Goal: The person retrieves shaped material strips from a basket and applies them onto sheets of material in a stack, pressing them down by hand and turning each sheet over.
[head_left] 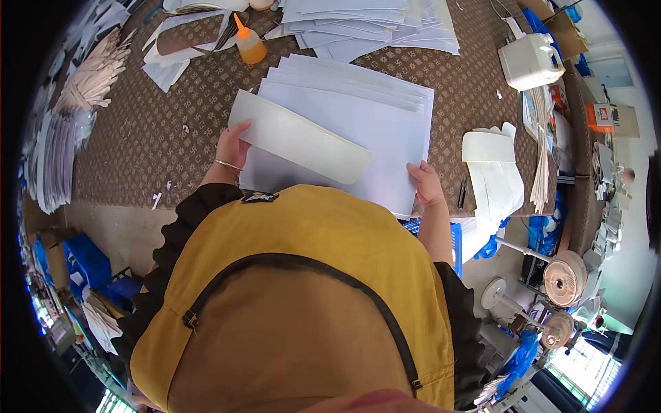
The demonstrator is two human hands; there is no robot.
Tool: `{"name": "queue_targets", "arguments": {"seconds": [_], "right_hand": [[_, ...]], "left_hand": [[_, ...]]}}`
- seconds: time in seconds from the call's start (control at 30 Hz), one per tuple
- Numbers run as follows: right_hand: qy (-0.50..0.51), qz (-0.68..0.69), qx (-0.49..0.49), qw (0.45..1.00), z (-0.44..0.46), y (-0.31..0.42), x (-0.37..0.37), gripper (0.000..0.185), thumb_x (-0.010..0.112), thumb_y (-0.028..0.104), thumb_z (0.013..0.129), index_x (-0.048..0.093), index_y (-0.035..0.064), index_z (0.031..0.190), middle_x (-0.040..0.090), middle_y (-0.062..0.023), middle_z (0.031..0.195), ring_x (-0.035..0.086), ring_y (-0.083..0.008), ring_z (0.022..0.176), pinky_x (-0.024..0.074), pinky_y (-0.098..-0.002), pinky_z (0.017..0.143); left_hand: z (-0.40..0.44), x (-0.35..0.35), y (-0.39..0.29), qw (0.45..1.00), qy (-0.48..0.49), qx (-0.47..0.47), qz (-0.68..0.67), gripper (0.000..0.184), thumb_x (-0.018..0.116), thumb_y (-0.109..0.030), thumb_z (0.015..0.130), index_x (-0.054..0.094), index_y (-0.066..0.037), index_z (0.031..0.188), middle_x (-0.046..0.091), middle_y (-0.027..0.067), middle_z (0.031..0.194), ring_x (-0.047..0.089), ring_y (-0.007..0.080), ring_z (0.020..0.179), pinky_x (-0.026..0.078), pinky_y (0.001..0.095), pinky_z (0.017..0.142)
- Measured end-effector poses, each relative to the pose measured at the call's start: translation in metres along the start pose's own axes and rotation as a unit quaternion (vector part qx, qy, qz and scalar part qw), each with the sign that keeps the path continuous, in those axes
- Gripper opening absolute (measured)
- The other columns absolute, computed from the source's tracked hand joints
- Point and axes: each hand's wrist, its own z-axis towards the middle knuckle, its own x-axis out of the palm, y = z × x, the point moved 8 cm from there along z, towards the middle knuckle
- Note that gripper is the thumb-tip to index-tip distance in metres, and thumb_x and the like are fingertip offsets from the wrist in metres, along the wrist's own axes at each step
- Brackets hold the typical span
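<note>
My left hand grips the left end of a long off-white strip, thumb on top. The strip slants down to the right above a stack of large white sheets, whose upper edges are fanned out. At the stack's right edge, my right hand pinches the border of a sheet between thumb and fingers. To the right of that hand lie a black pen and a fanned pile of cream-white strips that overhangs the table's front edge.
A brown patterned cloth covers the table. Behind the stack stand a glue bottle with an orange nozzle and more white sheets. A white jerrycan is at the back right. Bundled strips lie left; fans stand lower right.
</note>
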Motion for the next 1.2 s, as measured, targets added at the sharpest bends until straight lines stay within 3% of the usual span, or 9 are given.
{"name": "queue_targets", "arguments": {"seconds": [0.2,0.3,0.4,0.53,0.63,0.93,1.0,1.13,1.2], "right_hand": [[-0.135,-0.522,0.019,0.842,-0.007,0.026,-0.004,0.024,0.056,0.018,0.086,0.058,0.0017,0.103,0.063,-0.0088,0.098,0.061,-0.0183,0.083,0.048,-0.0338,0.069],[-0.344,-0.567,-0.217,0.716,-0.065,0.106,0.041,0.029,0.056,0.028,0.086,0.061,0.001,0.094,0.065,-0.0094,0.089,0.06,-0.0184,0.075,0.047,-0.034,0.065],[-0.076,-0.2,-0.249,0.945,-0.087,0.133,0.105,0.036,0.055,0.034,0.087,0.061,-0.0015,0.089,0.064,-0.0092,0.083,0.059,-0.0179,0.07,0.0466,-0.0336,0.064],[0.212,-0.036,-0.424,0.88,-0.136,0.198,0.186,0.033,0.055,0.028,0.087,0.062,-0.0035,0.091,0.064,-0.0098,0.083,0.059,-0.0176,0.07,0.046,-0.0319,0.064],[0.171,-0.007,-0.39,0.905,-0.145,0.215,0.183,0.028,0.053,0.023,0.089,0.062,-0.003,0.089,0.062,-0.0061,0.077,0.055,-0.0124,0.068,0.0426,-0.0257,0.062],[0.057,-0.131,-0.292,0.946,-0.13,0.17,0.09,0.03,0.053,0.014,0.079,0.061,-0.0096,0.095,0.064,-0.0147,0.088,0.06,-0.0202,0.079,0.0448,-0.0289,0.074],[0.073,-0.078,-0.302,0.947,-0.13,0.171,0.079,0.03,0.054,0.015,0.078,0.061,-0.0095,0.095,0.064,-0.0152,0.089,0.06,-0.0206,0.082,0.0445,-0.0283,0.075],[0.139,0.04,-0.303,0.942,-0.113,0.177,0.063,0.032,0.056,0.015,0.075,0.061,-0.0091,0.096,0.064,-0.0164,0.092,0.061,-0.0221,0.086,0.0442,-0.0275,0.078],[0.172,0.084,-0.242,0.951,-0.095,0.166,0.06,0.035,0.058,0.017,0.074,0.061,-0.0089,0.097,0.064,-0.0169,0.092,0.061,-0.0235,0.087,0.0448,-0.0283,0.078]], "left_hand": [[-0.029,0.029,0.009,0.998,0.022,-0.003,-0.059,0.028,0.06,-0.01,0.082,0.056,0.002,0.107,0.062,0.0087,0.101,0.061,0.0205,0.092,0.049,0.0333,0.081],[-0.049,0.066,-0.01,0.997,0.029,0.038,-0.064,0.025,0.06,-0.011,0.083,0.058,0.001,0.105,0.062,0.0079,0.102,0.062,0.0196,0.09,0.049,0.0331,0.079],[-0.085,0.117,-0.058,0.966,0.062,0.238,0.081,0.02,0.06,-0.009,0.082,0.062,0.0,0.1,0.063,0.0094,0.099,0.062,0.0207,0.084,0.05,0.0333,0.074],[-0.186,0.236,-0.087,0.479,0.276,0.717,0.426,0.02,0.066,-0.011,0.071,0.064,-0.001,0.088,0.063,0.0105,0.093,0.061,0.0225,0.081,0.05,0.0309,0.064],[-0.192,0.261,-0.072,0.442,0.275,0.73,0.442,0.029,0.067,-0.017,0.064,0.065,-0.002,0.089,0.063,0.0123,0.091,0.061,0.0268,0.083,0.05,0.0322,0.067],[-0.12,0.22,-0.035,0.546,0.348,0.561,0.516,0.039,0.059,-0.029,0.084,0.056,-0.008,0.116,0.051,0.0115,0.122,0.052,0.0242,0.107,0.043,0.0382,0.087],[-0.033,0.157,-0.007,0.83,0.121,0.298,0.455,0.048,0.05,-0.041,0.089,0.047,-0.012,0.127,0.044,0.0129,0.128,0.046,0.018,0.113,0.04,0.0358,0.09],[-0.014,0.131,0.074,0.935,0.18,-0.252,0.17,0.046,0.047,-0.042,0.09,0.046,-0.014,0.127,0.048,0.0095,0.124,0.051,0.0164,0.104,0.042,0.0339,0.085],[-0.009,0.137,0.075,0.936,0.211,-0.263,0.097,0.043,0.05,-0.039,0.089,0.048,-0.013,0.124,0.05,0.0082,0.121,0.053,0.016,0.1,0.043,0.0331,0.083]]}}
